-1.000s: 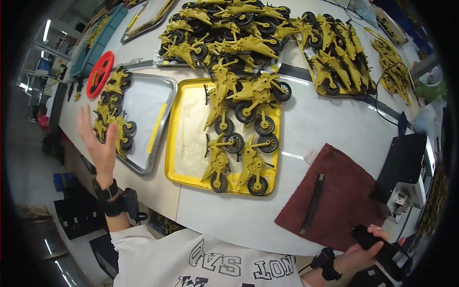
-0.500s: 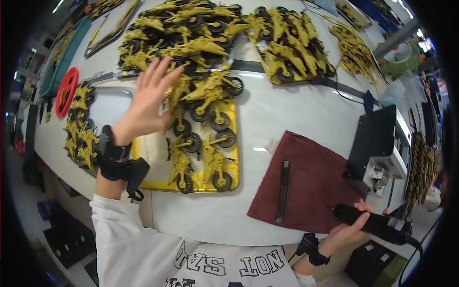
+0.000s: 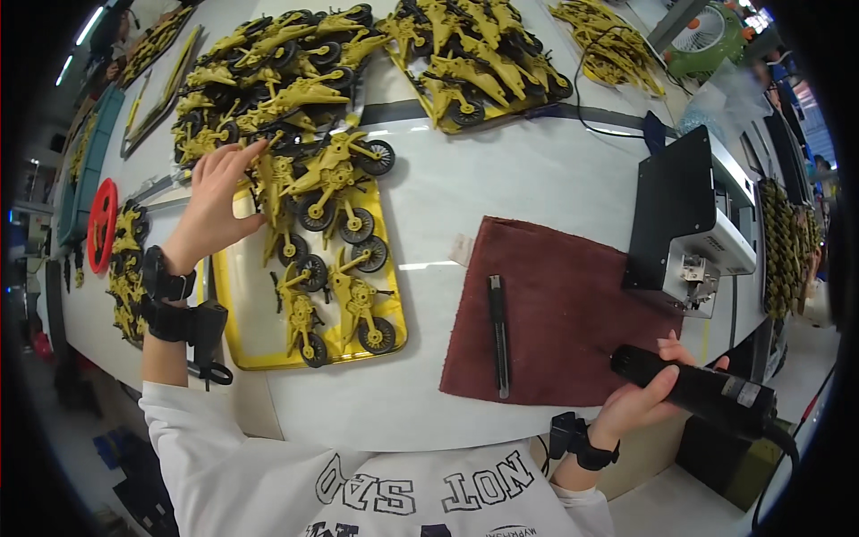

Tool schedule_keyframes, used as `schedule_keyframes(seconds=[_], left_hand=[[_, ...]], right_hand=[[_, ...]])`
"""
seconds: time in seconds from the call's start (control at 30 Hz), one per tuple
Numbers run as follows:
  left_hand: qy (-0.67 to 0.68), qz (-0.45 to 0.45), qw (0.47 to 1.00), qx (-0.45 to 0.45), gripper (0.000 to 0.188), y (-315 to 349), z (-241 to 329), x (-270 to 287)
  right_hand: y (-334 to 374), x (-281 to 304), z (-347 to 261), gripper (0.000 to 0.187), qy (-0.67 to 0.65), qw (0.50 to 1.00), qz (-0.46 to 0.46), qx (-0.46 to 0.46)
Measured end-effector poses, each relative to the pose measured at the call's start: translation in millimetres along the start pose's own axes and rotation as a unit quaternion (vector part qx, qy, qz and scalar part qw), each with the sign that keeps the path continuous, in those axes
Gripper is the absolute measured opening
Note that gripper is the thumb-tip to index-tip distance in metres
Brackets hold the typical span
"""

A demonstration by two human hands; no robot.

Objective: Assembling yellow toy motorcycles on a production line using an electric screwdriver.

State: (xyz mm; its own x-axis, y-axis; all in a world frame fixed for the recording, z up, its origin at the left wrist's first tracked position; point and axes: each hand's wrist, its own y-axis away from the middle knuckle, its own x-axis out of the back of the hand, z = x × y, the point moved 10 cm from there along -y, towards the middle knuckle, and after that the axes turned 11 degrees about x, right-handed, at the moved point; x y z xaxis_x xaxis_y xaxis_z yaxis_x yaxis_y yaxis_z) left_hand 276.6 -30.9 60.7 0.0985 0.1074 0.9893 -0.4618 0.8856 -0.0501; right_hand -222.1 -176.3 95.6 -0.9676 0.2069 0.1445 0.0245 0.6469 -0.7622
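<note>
My left hand (image 3: 213,208) hovers at the left side of the toy motorcycles on a yellow tray (image 3: 259,363). Its thumb and forefinger are apart, with nothing visibly gripped, near a yellow toy motorcycle (image 3: 274,188); whether the fingertips touch it I cannot tell. Nearer the tray's front lie two more yellow toy motorcycles with black wheels, one of them on the right (image 3: 353,300). My right hand (image 3: 640,403) is closed around a black electric screwdriver (image 3: 702,391), its tip pointing left over a dark red cloth (image 3: 573,313).
A black pen-like tool (image 3: 498,336) lies on the cloth. Behind it stands a black and silver machine (image 3: 684,224). Heaped toy motorcycles (image 3: 277,76) and another loaded tray (image 3: 474,63) fill the back. A red ring-shaped piece (image 3: 102,224) sits at left. A cord trails from the screwdriver.
The view has shifted, so the table's contents sit farther left. My left hand's spread fingers have curled in somewhat beside the motorcycles. My right hand still holds the screwdriver.
</note>
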Motion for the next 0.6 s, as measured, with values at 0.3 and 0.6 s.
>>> schedule_keyframes(seconds=[0.3, 0.6], left_hand=[[0.026, 0.037, 0.999, -0.013, 0.082, 12.9, 3.8, 7.7], [0.202, -0.003, 0.954, -0.221, 0.065, 96.7, 217.3, 47.2]], right_hand=[[5.9, -11.7, 10.8, 0.075, -0.090, 0.994, 0.023, -0.052], [0.5, -19.2, 15.4, 0.058, -0.127, 0.990, 0.008, -0.058]])
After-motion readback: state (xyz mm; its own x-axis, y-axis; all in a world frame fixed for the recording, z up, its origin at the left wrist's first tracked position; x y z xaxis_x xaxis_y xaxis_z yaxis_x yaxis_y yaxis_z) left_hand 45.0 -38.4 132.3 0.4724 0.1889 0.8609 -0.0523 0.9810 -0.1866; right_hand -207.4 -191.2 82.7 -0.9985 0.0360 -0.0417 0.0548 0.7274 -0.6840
